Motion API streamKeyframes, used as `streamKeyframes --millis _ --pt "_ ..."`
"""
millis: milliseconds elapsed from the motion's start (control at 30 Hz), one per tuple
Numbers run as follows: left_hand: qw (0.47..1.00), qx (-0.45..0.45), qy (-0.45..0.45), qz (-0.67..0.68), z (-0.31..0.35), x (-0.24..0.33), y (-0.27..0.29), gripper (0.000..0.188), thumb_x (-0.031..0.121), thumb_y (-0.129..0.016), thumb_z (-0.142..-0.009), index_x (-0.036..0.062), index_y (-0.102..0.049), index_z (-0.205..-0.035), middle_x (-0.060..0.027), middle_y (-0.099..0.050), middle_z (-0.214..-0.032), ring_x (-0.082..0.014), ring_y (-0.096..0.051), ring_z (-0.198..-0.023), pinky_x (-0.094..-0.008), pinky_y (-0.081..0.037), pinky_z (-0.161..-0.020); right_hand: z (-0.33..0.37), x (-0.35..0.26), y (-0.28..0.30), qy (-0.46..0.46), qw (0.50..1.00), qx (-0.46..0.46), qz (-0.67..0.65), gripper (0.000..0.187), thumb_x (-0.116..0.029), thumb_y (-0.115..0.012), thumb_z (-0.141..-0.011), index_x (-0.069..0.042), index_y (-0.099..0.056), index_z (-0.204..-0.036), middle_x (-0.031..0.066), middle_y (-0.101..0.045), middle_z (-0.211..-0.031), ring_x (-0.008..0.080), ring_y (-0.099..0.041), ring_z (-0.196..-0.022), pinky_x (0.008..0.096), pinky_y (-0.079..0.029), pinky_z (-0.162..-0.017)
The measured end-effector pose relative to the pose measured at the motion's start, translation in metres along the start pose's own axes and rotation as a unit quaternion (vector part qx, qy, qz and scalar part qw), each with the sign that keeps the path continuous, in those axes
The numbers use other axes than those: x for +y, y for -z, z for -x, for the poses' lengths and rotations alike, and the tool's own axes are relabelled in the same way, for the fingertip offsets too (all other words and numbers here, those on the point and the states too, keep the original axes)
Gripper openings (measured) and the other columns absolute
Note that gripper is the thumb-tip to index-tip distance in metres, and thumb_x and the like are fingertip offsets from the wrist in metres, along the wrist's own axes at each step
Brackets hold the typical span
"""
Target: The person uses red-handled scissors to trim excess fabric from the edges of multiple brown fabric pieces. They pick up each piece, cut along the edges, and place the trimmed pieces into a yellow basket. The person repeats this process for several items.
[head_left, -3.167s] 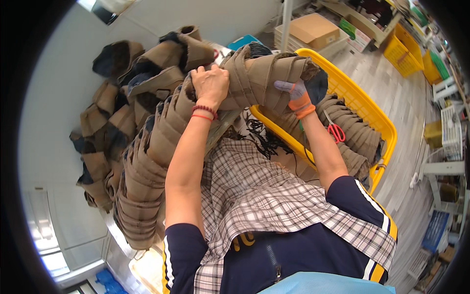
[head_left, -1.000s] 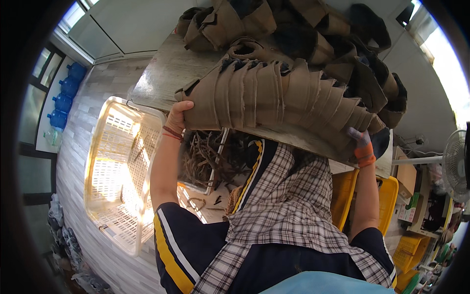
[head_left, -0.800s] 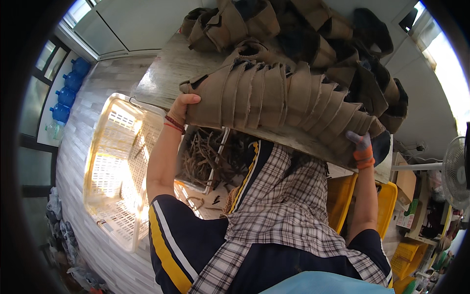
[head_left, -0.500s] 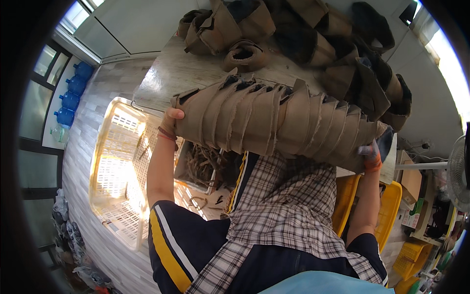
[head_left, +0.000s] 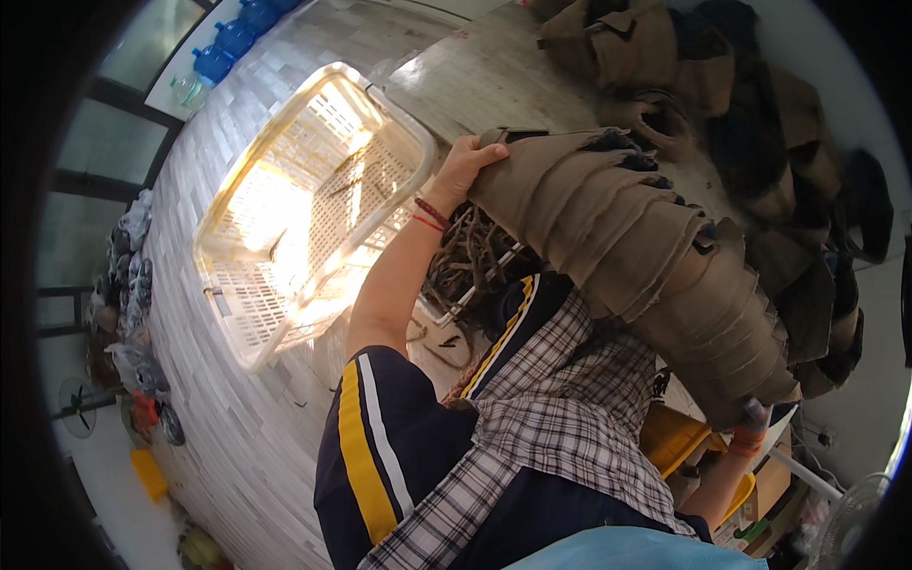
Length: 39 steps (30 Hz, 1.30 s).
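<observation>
From where I stand, the pale wood-look tabletop (head_left: 503, 71) is the biggest thing by the worker. Toward its far edge and right end sprawls a heap of brown fabric rings (head_left: 774, 133), dark on their insides. The long stack (head_left: 636, 237) of similar brown pieces, nested one into the next, slants along the tabletop's near edge, held in both hands; I can't tell whether its underside touches the tabletop.

On the floor just beside the tabletop's near left corner stands a white slatted basket (head_left: 228, 223), sunlight pooling inside it. A yellow basket (head_left: 665, 439) shows partly below the stack's right end. Under the near edge, close to the left forearm, lies a tangle of brown strips (head_left: 472, 252).

The left hand (head_left: 465, 166) grips the stack's left end, thumb laid over the top. The right hand (head_left: 749, 425), in grey and orange, clasps the other end, lower and partly hidden. Beaded and red bracelets (head_left: 430, 215) circle the left wrist.
</observation>
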<state>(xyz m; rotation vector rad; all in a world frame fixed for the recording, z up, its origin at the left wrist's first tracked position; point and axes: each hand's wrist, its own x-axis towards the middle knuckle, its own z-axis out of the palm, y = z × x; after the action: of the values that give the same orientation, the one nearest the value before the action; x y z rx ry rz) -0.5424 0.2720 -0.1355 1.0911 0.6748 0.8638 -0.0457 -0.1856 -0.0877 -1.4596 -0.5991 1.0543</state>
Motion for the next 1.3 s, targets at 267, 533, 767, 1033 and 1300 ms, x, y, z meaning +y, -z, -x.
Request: streamKeyframes --millis 267,533,767,1033,1300 --pt "0.639 0.495 -0.063 -0.585 0.169 -0.068 0.179 0.046 0.04 -0.064 -0.082 0.0064 -0.056 -0.112 -0.0175 -0.053 -0.114 -0.0302 -0.05 -0.109 -0.0422 -0.036 -0.095 -0.001 0.021 0.019 0.05 0.998 0.028 0.012 0.058 -0.035 -0.057 -0.086 -0.004 -0.042 -0.133 0.0069 -0.056 -0.123 0.0173 -0.054 -0.107 0.0302 -0.042 -0.094" --pt "0.672 0.427 0.099 -0.597 0.268 -0.084 0.207 0.052 0.043 -0.077 -0.065 0.0104 -0.063 -0.103 -0.0081 -0.066 -0.091 -0.0285 -0.062 -0.091 -0.0373 -0.049 -0.074 0.007 0.025 0.063 0.039 0.998 0.047 0.017 0.06 -0.025 -0.058 -0.086 -0.008 -0.036 -0.139 0.0089 -0.045 -0.136 0.0239 -0.043 -0.124 0.0398 -0.034 -0.104" --pt "0.643 0.413 0.044 -0.643 0.277 -0.119 0.142 0.022 0.031 -0.066 -0.074 0.0132 -0.06 -0.084 -0.0042 -0.06 -0.079 -0.0245 -0.057 -0.078 -0.0374 -0.042 -0.069 0.008 0.024 0.024 0.039 0.996 0.065 -0.043 0.062 -0.019 -0.061 -0.081 -0.012 -0.037 -0.138 0.0073 -0.044 -0.136 0.0265 -0.043 -0.124 0.0423 -0.036 -0.104" --pt "0.625 0.38 0.033 -0.681 0.323 -0.143 0.097 0.02 0.02 -0.062 -0.068 0.0103 -0.056 -0.084 -0.006 -0.056 -0.079 -0.0259 -0.053 -0.078 -0.0386 -0.039 -0.069 0.01 0.018 -0.005 0.058 0.997 0.04 -0.035 0.069 -0.022 -0.064 -0.078 -0.012 -0.034 -0.139 0.0085 -0.042 -0.137 0.0273 -0.043 -0.124 0.0422 -0.036 -0.104" --pt "0.707 0.327 0.045 -0.625 0.311 -0.122 0.081 0.048 0.02 -0.073 -0.068 0.002 -0.056 -0.109 -0.0148 -0.052 -0.106 -0.032 -0.047 -0.101 -0.0403 -0.04 -0.091 0.012 0.015 -0.016 0.054 0.998 0.027 -0.025 0.072 -0.019 -0.066 -0.076 -0.009 -0.033 -0.139 0.0079 -0.042 -0.137 0.0259 -0.041 -0.125 0.0397 -0.033 -0.105"
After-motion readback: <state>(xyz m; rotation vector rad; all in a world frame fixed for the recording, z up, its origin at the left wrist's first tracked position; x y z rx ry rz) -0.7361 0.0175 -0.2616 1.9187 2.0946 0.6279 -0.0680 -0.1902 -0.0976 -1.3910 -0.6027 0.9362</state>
